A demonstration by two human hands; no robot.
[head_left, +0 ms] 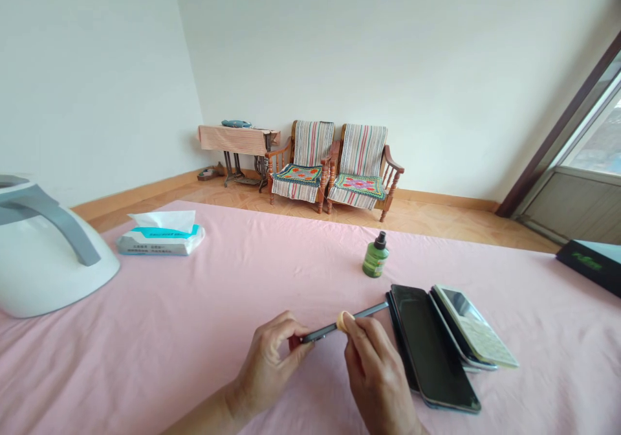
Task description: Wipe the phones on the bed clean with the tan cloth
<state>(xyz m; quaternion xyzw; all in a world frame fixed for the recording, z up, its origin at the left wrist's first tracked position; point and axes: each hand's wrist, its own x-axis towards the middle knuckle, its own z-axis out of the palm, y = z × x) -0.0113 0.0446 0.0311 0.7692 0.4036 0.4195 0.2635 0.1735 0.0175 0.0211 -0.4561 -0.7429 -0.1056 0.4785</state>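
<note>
A thin dark phone (323,333) is held edge-on above the pink cloth. My left hand (272,357) pinches its left end between thumb and fingers. My right hand (376,367) is closed on a small pale yellow piece (343,322), pressed against the phone's edge near the middle; what the piece is made of is too small to tell. Just right of my right hand lie stacked dark phones (434,351), and beside them a white patterned phone (478,325) rests on other devices. Beyond the phones stands a green spray bottle (375,257) with a black top.
On the pink cloth (233,260), a tissue pack (162,237) lies at the back left, near a large white appliance (48,260) with a grey handle. A black box (589,267) sits at the right edge. Two wooden chairs (361,163) and a covered side table (233,138) stand beyond.
</note>
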